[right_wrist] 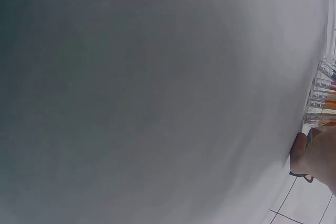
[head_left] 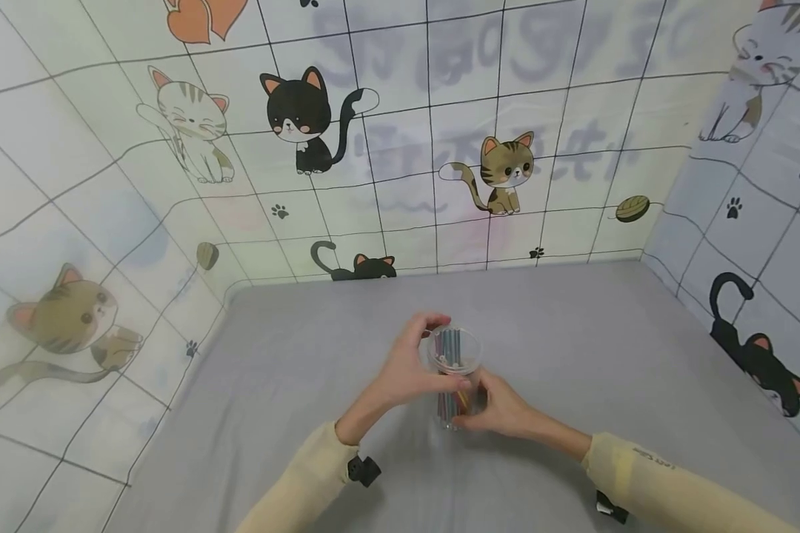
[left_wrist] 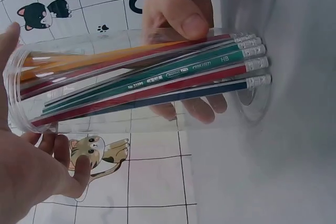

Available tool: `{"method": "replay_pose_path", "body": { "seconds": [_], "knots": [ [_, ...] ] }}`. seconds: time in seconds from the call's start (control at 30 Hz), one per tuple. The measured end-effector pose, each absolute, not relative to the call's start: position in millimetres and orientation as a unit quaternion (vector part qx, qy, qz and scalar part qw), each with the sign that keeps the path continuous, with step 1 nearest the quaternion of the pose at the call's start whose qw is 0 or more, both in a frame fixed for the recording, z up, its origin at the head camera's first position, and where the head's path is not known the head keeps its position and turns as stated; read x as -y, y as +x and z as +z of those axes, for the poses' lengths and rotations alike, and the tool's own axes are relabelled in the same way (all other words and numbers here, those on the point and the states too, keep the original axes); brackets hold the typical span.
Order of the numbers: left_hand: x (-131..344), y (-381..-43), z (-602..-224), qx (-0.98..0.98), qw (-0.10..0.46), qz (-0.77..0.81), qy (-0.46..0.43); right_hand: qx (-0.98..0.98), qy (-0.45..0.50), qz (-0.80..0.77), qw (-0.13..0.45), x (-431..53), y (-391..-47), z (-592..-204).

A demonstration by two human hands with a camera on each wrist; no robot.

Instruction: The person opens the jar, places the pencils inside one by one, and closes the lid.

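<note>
A tall clear cylinder jar [head_left: 455, 359] stands upright between both hands on the grey cloth. Inside it are several pencils [left_wrist: 157, 80], red, green, dark blue and yellow-orange, with their white eraser ends towards the base. My left hand [head_left: 405, 366] grips the top of the jar around its ringed rim, thumb on the near side and fingers on the far side. Lower down, my right hand [head_left: 503, 406] holds the jar's body from the right. In the right wrist view only part of the right hand [right_wrist: 317, 156] and some pencil ends [right_wrist: 321, 95] show at the edge.
The grey cloth [head_left: 307, 355] covers the table on all sides of the jar. A white grid curtain [head_left: 400, 185] with printed cats rises behind, and similar panels stand left and right. A black wrist camera [head_left: 364, 470] sits on the left sleeve.
</note>
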State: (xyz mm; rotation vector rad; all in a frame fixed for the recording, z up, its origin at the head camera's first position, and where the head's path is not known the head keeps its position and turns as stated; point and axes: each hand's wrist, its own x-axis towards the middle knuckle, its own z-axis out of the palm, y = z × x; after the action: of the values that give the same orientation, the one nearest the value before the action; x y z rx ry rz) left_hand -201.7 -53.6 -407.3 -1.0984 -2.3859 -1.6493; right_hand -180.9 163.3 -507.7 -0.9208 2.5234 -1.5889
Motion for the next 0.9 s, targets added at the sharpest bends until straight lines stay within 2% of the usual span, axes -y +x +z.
{"method": "replay_pose_path", "body": {
  "seconds": [0.13,0.27,0.37,0.57,0.7,0.9],
  "knots": [
    [53.6,-203.6,-405.5,0.774,0.023,-0.517,-0.365,-0.807,-0.297,-0.51,0.01,-163.5,-181.2,-508.2],
    [58.4,-210.7,-404.9,0.744,-0.009,-0.526,-0.412,-0.807,-0.294,-0.511,0.013,-164.0,-180.8,-507.5],
    [59.2,-211.4,-406.2,0.73,-0.02,-0.541,-0.416,-0.807,-0.292,-0.513,0.014,-164.3,-180.7,-506.9],
    [51.1,-200.8,-409.5,0.771,0.04,-0.521,-0.363,-0.807,-0.294,-0.512,0.009,-163.8,-180.5,-507.9],
    [50.3,-200.4,-409.5,0.779,0.069,-0.503,-0.368,-0.808,-0.294,-0.511,0.005,-163.6,-180.4,-509.2],
    [55.9,-203.8,-404.3,0.758,0.024,-0.515,-0.4,-0.806,-0.291,-0.515,0.009,-163.5,-180.8,-509.0]
  ]
}}
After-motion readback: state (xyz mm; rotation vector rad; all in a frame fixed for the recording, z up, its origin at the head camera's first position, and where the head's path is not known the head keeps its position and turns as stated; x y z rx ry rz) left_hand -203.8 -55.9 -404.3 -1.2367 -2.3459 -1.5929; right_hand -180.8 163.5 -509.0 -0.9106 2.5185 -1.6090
